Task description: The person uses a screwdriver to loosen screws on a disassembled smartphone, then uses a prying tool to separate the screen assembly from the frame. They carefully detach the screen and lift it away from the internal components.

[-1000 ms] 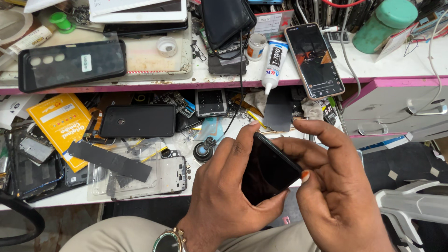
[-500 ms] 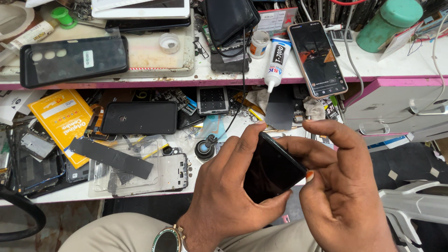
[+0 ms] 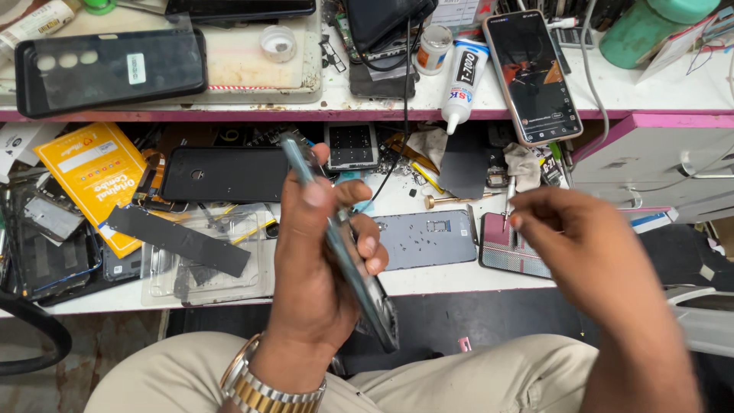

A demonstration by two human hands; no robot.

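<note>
My left hand (image 3: pixel 313 283) grips a dark smartphone (image 3: pixel 348 260), turned edge-on and tilted, its top end up near the shelf's underside. A metal watch (image 3: pixel 267 386) is on that wrist. My right hand (image 3: pixel 589 260) is off the phone, to the right, and its fingertips pinch a thin metal tool (image 3: pixel 509 200) above a reddish phone part (image 3: pixel 508 248). Between the hands a grey phone frame (image 3: pixel 424 239) lies flat on the white worktop (image 3: pixel 428 281).
The upper shelf (image 3: pixel 650 95) holds a lit smartphone (image 3: pixel 533 76), a white glue tube (image 3: pixel 462 84), a black phone case (image 3: pixel 111 70) and a green container (image 3: pixel 650 30). A yellow package (image 3: pixel 95 180), a black back cover (image 3: pixel 225 174) and loose parts crowd the left.
My left hand has turned the phone from face-up to edge-on and raised it leftward. My right hand has let go of it and moved right, now pinching the thin tool.
</note>
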